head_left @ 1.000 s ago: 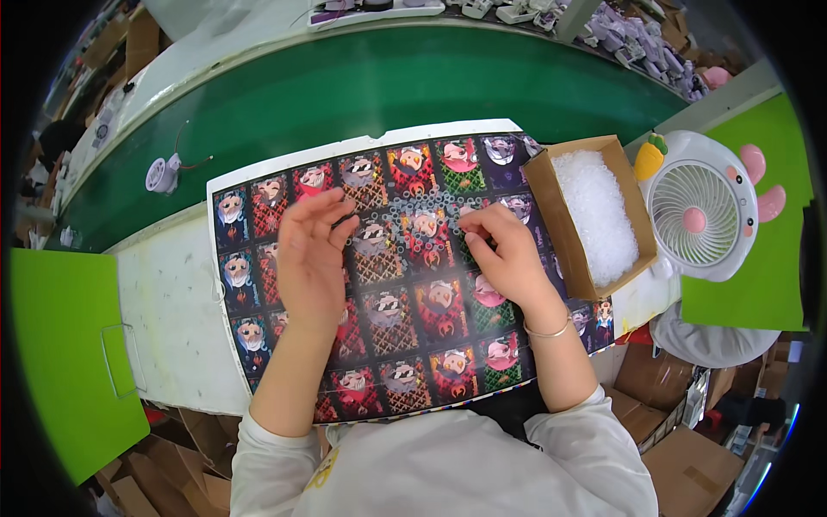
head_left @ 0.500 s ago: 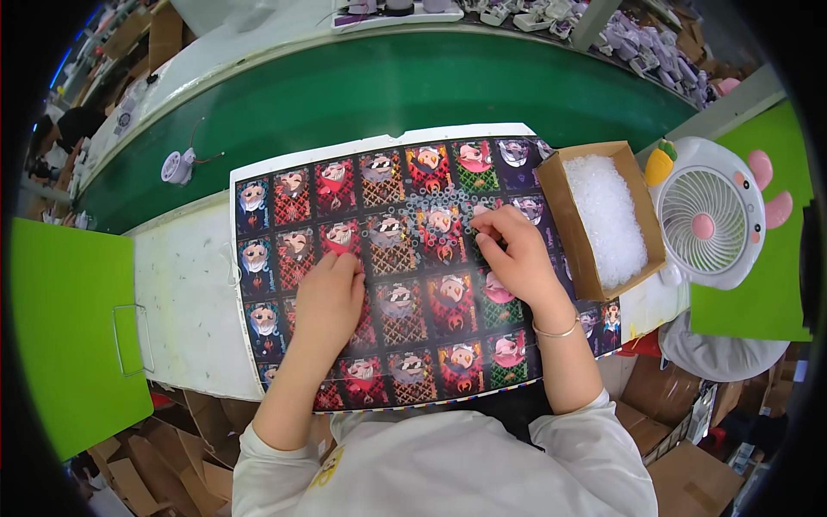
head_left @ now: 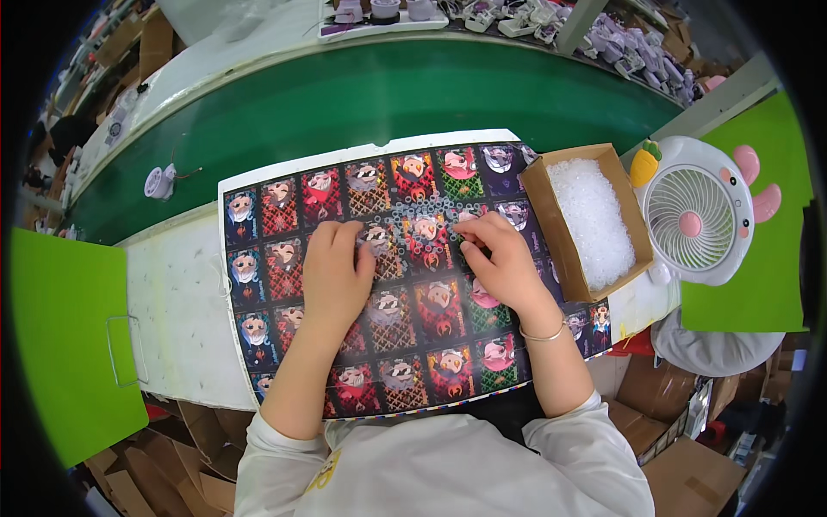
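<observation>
A large printed sheet (head_left: 284, 215) of cartoon picture squares in red, green and purple lies on the white table in front of me. My left hand (head_left: 336, 271) rests palm down on the sheet's middle, fingers apart. To its right, my right hand (head_left: 501, 258) lies on the sheet with fingertips pinched at a patch of small clear beads (head_left: 422, 207) near the top centre. I cannot make out whether a bead is held. A thin bracelet (head_left: 544, 333) circles my right wrist.
A cardboard box (head_left: 538, 228) of clear beads sits at the sheet's right edge. Beside it stands a white desk fan (head_left: 693, 215) with pink ears. A green conveyor belt (head_left: 388, 95) runs behind the sheet, green panels (head_left: 65, 336) flank both sides, and cardboard boxes lie below.
The view has shifted so the sheet sits higher and more central. My left hand slid down the sheet, then back up toward the middle. My right hand stayed near the bead patch.
</observation>
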A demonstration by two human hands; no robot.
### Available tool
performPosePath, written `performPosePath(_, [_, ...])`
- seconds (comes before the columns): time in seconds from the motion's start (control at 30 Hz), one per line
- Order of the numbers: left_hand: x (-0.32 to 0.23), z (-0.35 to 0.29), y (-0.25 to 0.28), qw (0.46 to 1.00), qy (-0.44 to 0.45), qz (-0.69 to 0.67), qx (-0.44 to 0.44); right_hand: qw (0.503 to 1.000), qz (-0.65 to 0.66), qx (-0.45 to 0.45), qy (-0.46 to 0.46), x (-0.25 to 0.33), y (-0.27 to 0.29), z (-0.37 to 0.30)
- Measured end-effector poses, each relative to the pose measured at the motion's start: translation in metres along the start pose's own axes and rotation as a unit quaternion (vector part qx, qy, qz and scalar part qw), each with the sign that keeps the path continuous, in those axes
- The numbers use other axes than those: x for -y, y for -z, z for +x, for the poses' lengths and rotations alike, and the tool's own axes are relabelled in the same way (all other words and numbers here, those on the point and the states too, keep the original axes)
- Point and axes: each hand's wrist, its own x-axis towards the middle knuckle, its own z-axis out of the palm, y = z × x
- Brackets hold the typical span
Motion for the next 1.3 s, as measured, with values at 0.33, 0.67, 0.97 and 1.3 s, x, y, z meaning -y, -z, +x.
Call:
performPosePath(0.33, [0.004,-0.003,-0.002,0.987,0.010,-0.141,0.075,0.998,-0.027,0.020,0.051,0.007,0.001,0.002])
performPosePath(0.67, [-0.005,-0.001,0.000,0.989,-0.091,-0.074,0.089,1.000,-0.001,0.026,0.003,0.006,0.002,0.002])
performPosePath(0.97, [-0.003,-0.003,0.000,0.988,-0.042,-0.136,0.065,0.995,0.047,-0.064,-0.065,-0.002,-0.004,0.001])
performPosePath(1.3, [0.003,0.000,0.002,0.981,-0.056,-0.149,0.116,0.993,0.071,-0.061,-0.078,-0.002,-0.002,0.003])
